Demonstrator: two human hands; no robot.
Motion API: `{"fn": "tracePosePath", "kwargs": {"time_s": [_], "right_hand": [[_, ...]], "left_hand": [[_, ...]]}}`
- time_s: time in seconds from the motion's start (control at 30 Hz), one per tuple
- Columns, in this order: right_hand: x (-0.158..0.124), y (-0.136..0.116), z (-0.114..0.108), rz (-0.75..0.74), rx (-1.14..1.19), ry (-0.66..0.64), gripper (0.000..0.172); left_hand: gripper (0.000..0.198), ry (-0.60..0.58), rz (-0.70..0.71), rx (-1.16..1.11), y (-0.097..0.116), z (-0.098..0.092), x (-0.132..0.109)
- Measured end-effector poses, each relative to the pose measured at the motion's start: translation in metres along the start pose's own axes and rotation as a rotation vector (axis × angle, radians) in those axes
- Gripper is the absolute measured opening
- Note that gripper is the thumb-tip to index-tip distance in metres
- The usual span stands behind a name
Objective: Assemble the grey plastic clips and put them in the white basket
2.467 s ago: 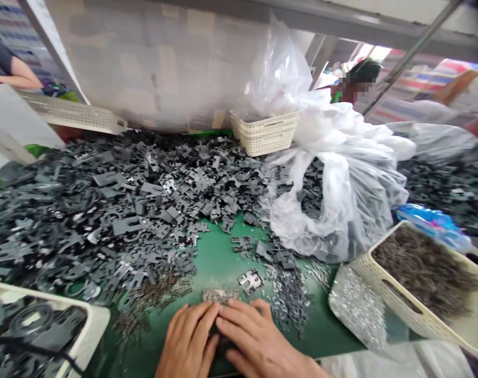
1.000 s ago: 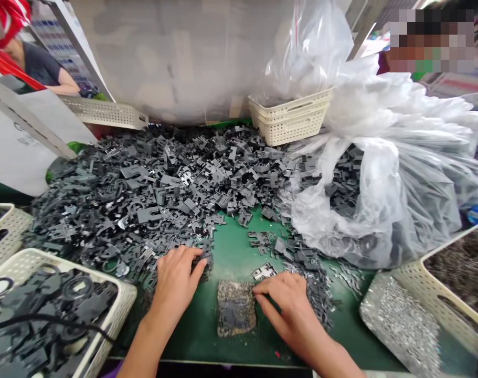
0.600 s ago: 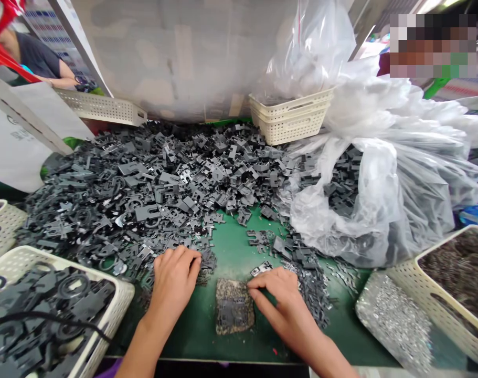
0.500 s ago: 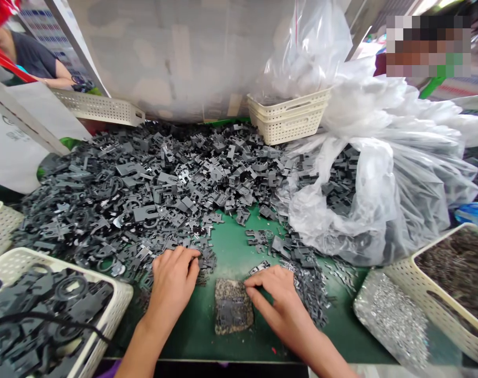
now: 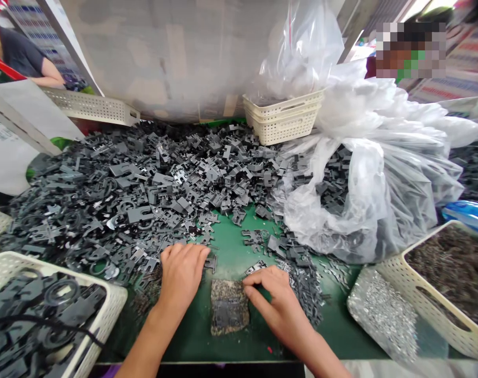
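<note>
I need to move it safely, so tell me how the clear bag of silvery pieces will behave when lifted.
The clear bag will likely sag, since its film looks thin and the silvery pieces inside look loose. It may feel heavy for its size: their bright glint suggests metal.

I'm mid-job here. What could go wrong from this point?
The right hand is right at the block, so a bump might shift the dark parts on it. The left hand is beside the loose pile and could scatter pieces. The cord across the near left basket might snag an arm.
</note>
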State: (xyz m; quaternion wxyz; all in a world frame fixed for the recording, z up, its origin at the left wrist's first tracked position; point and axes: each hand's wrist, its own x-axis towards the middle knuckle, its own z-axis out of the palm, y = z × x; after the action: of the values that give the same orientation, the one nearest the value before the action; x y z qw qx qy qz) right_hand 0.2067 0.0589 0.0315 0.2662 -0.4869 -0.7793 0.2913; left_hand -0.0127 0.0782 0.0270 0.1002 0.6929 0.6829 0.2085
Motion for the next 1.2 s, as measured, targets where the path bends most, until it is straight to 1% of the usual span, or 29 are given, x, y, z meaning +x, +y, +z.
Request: {"fn": "tracePosePath", "kwargs": {"time_s": [0.1,0.2,0.3,0.4,0.47,0.53,0.6,0.63,0.67,0.73,0.83,0.93,1.03,1.1,1.2], "right_hand": [[0.009,-0.005,0.003,0.072,0.194,0.043,0.010],[0.021,-0.016,0.012,0.149,0.399,0.060,0.012],[0.028,-0.024,0.026,0.235,0.543,0.080,0.014],[0.028,-0.024,0.035,0.269,0.688,0.091,0.021],[0.026,-0.021,0.036,0.265,0.719,0.078,0.022],[0.023,-0.018,0.033,0.248,0.646,0.095,0.019],[0.021,-0.017,0.029,0.237,0.543,0.145,0.015],[0.020,-0.017,0.026,0.240,0.526,0.165,0.014],[0.020,-0.018,0.025,0.250,0.549,0.169,0.015],[0.020,-0.021,0.023,0.284,0.692,0.129,0.021],[0.022,-0.025,0.025,0.330,0.902,0.070,0.032],[0.023,-0.026,0.028,0.360,0.952,0.083,0.037],[0.022,-0.024,0.028,0.369,0.927,0.079,0.037],[0.022,-0.023,0.025,0.366,0.879,0.049,0.036],[0.022,-0.022,0.020,0.341,0.725,-0.015,0.029]], "left_hand": [[0.040,0.022,-0.038,-0.094,0.004,-0.006,-0.003],[0.046,0.021,-0.063,-0.247,0.014,-0.009,-0.009],[0.045,0.039,-0.134,-0.438,0.025,-0.010,-0.016],[0.042,0.051,-0.161,-0.491,0.032,-0.010,-0.022],[0.038,0.023,-0.160,-0.524,0.034,-0.010,-0.026],[0.035,-0.043,-0.184,-0.618,0.034,-0.011,-0.029],[0.034,-0.114,-0.246,-0.739,0.034,-0.012,-0.032],[0.033,-0.131,-0.281,-0.787,0.033,-0.012,-0.034],[0.034,-0.128,-0.309,-0.815,0.033,-0.011,-0.035],[0.033,-0.075,-0.321,-0.807,0.032,-0.009,-0.038],[0.027,0.021,-0.217,-0.719,0.034,-0.004,-0.041],[0.020,0.070,-0.098,-0.639,0.035,-0.002,-0.043],[0.017,0.092,-0.025,-0.571,0.035,-0.003,-0.044],[0.017,0.105,0.033,-0.519,0.035,-0.005,-0.044],[0.015,0.127,0.125,-0.456,0.035,-0.009,-0.046]]}}
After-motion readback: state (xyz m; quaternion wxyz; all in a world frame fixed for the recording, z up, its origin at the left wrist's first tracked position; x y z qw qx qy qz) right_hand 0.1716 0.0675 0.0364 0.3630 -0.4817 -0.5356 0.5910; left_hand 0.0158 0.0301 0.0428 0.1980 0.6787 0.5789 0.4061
